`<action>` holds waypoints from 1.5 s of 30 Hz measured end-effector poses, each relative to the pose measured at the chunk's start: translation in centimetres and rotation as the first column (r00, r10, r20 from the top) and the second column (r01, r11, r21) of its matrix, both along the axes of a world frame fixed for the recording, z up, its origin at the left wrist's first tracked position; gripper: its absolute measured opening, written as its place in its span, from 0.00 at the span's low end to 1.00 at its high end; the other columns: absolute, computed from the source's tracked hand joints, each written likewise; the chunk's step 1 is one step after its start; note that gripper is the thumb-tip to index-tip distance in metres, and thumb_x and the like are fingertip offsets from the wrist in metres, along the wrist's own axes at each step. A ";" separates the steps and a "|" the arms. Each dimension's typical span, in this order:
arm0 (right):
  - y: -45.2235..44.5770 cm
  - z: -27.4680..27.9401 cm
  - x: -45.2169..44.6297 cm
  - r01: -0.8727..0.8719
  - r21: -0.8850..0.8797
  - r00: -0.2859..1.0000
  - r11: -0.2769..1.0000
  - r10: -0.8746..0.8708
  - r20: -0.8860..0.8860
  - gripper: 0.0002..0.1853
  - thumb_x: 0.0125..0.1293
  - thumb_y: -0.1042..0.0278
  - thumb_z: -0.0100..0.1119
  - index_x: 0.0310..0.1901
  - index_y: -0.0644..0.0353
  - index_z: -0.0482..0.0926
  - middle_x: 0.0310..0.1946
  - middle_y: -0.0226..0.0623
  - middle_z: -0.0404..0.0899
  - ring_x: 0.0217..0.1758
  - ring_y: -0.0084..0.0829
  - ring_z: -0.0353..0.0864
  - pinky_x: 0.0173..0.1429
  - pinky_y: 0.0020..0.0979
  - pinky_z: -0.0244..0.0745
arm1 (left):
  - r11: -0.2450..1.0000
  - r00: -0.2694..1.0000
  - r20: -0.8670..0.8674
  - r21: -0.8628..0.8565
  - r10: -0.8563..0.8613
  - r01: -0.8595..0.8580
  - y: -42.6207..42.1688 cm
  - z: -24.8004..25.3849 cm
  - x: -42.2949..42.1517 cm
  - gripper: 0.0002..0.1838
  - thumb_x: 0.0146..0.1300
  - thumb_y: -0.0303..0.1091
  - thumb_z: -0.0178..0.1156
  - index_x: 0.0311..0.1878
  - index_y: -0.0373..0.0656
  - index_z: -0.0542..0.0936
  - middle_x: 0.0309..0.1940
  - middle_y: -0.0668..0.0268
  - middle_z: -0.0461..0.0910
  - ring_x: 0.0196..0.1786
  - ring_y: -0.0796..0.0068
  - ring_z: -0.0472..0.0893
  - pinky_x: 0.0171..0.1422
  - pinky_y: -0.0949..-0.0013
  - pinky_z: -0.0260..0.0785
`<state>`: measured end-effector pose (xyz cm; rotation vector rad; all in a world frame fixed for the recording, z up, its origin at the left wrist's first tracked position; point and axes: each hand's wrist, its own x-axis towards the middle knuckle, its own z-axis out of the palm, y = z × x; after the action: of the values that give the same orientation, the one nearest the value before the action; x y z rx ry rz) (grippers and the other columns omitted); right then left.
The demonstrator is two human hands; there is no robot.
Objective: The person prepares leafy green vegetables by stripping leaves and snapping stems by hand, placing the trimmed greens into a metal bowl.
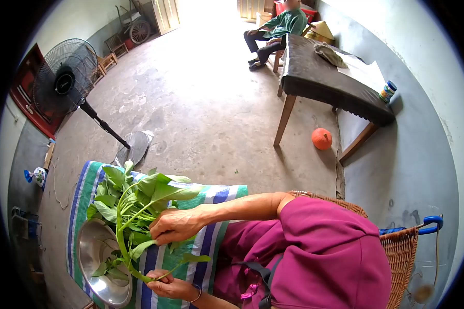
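Head view: the left hand [166,286] grasps a stem [122,241]; the right hand [179,224] has curled fingers at its leaves, the exact grip unclear. Left of them, greens [107,200] and a bowl [91,242] with some leaves rest on striped cloth [224,194]. Beyond are a fan [64,80], far left, and a pumpkin [322,139], table [314,72] and seated person [290,23], far right.

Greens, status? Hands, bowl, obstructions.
Left hand gripping long stem. Right hand curled shut at the leaves, grasp detail hidden. Metal bowl alongside, some leaves inside. Foliage crowding right hand.
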<state>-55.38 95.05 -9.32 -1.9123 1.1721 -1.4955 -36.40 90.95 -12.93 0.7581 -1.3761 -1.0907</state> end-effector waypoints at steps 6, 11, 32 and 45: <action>-1.0 -1.0 -0.1 0.173 0.101 0.888 0.980 -0.200 0.415 0.12 0.61 0.70 0.51 0.23 0.67 0.74 0.19 0.32 0.74 0.22 0.21 0.68 0.28 0.26 0.66 | 0.999 1.000 -0.006 -0.019 -0.028 0.027 1.0 0.5 -0.9 0.22 0.73 0.44 0.37 0.22 0.46 0.58 0.18 0.76 0.50 0.19 0.86 0.46 0.21 0.77 0.38; -2.7 -1.9 -3.3 0.229 0.286 0.398 0.930 -0.358 0.845 0.12 0.64 0.68 0.49 0.23 0.59 0.75 0.19 0.28 0.73 0.22 0.18 0.68 0.29 0.22 0.65 | 0.998 0.996 0.057 0.001 -0.067 0.067 1.4 0.4 -0.6 0.23 0.73 0.45 0.34 0.22 0.44 0.58 0.17 0.75 0.50 0.19 0.85 0.49 0.22 0.77 0.39; -0.2 2.7 0.5 0.335 0.073 0.917 0.939 -0.343 0.205 0.11 0.59 0.66 0.58 0.27 0.66 0.79 0.21 0.37 0.76 0.22 0.28 0.73 0.28 0.29 0.66 | 0.998 0.985 0.160 0.033 -0.063 0.058 1.5 -0.8 0.3 0.21 0.73 0.44 0.38 0.29 0.38 0.67 0.18 0.74 0.53 0.20 0.85 0.51 0.24 0.80 0.47; -1.0 0.6 2.5 0.163 0.103 0.926 0.981 -0.188 0.328 0.13 0.58 0.63 0.64 0.34 0.66 0.80 0.21 0.32 0.72 0.22 0.21 0.67 0.25 0.28 0.60 | 0.994 0.968 0.249 -0.107 0.005 0.022 1.2 -1.4 1.0 0.20 0.73 0.43 0.38 0.38 0.34 0.70 0.20 0.73 0.60 0.19 0.86 0.53 0.22 0.80 0.47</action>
<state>-52.83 94.04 -8.69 -1.4577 1.2416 -1.7627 -35.39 92.19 -14.28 0.8306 -1.6390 -0.9412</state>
